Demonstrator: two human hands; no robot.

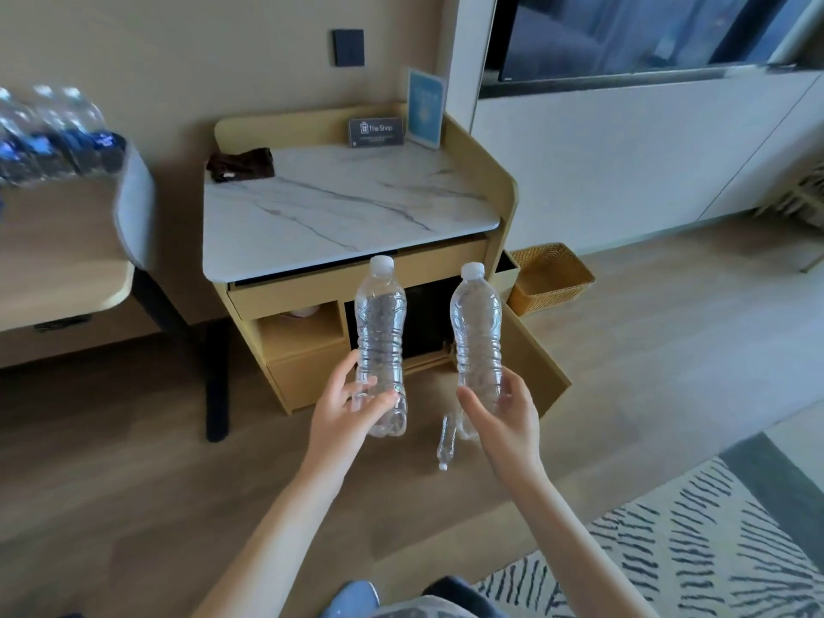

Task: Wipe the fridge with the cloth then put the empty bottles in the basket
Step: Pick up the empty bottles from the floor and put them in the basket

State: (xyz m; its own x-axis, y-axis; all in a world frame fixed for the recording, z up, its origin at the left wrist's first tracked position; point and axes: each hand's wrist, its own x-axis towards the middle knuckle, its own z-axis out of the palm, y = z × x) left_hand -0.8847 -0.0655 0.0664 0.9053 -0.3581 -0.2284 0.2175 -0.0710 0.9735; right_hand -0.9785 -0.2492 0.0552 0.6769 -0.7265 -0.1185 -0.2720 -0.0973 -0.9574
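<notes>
My left hand point(345, 405) grips the lower part of an upright clear empty bottle point(380, 332) with a white cap. In my right hand point(501, 412) a second clear empty bottle point(476, 332) stands upright, held near its base. A third clear bottle point(447, 441) lies on the wooden floor between my hands. The woven basket point(550, 278) sits on the floor to the right of the cabinet. A dark brown cloth point(241, 164) lies at the back left of the marble top point(339, 202). The black fridge point(428, 314) sits inside the cabinet, its door point(535, 363) swung open to the right.
A desk point(58, 256) at the left carries several full water bottles point(53, 131), with a grey chair point(133, 207) beside it. Two cards point(401, 122) stand at the back of the cabinet top. A patterned rug point(695, 550) covers the floor at the lower right.
</notes>
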